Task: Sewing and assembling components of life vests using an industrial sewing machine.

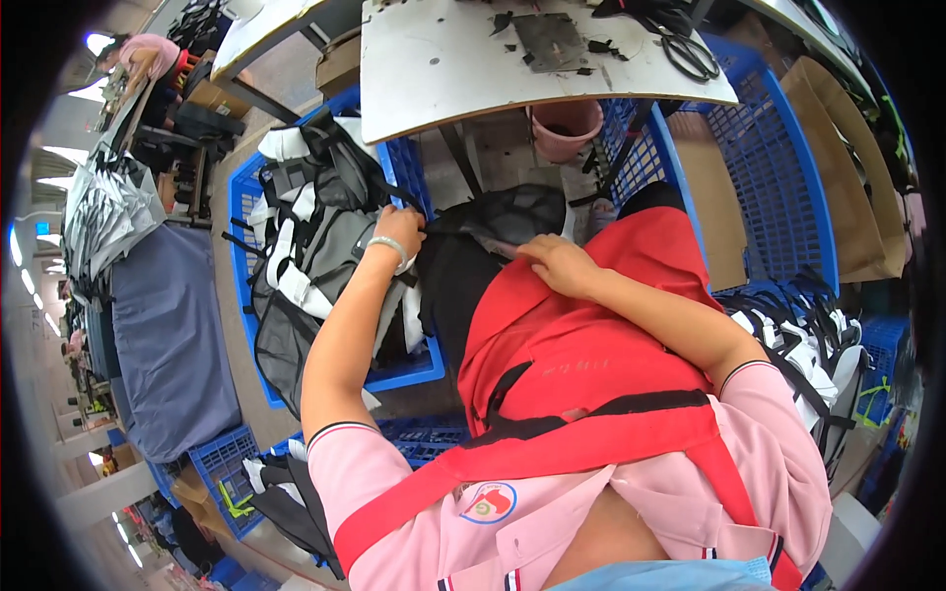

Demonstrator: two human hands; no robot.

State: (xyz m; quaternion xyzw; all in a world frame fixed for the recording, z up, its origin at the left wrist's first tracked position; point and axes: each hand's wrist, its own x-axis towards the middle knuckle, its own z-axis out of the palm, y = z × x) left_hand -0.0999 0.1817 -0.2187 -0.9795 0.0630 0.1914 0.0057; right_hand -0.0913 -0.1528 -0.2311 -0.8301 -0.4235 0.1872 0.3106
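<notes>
down on my lap, over my red apron, lies a black mesh bag piece. my left hand has its fingers curled tight on the edge of it, right by the blue crate full of grey and white bag parts. my right hand lies on the cloth with fingers bent, pinching it. scissors sit on the white table above.

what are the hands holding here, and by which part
Both hold a black mesh fabric piece: left hand grips its left edge, right hand presses its lower right edge.
</notes>
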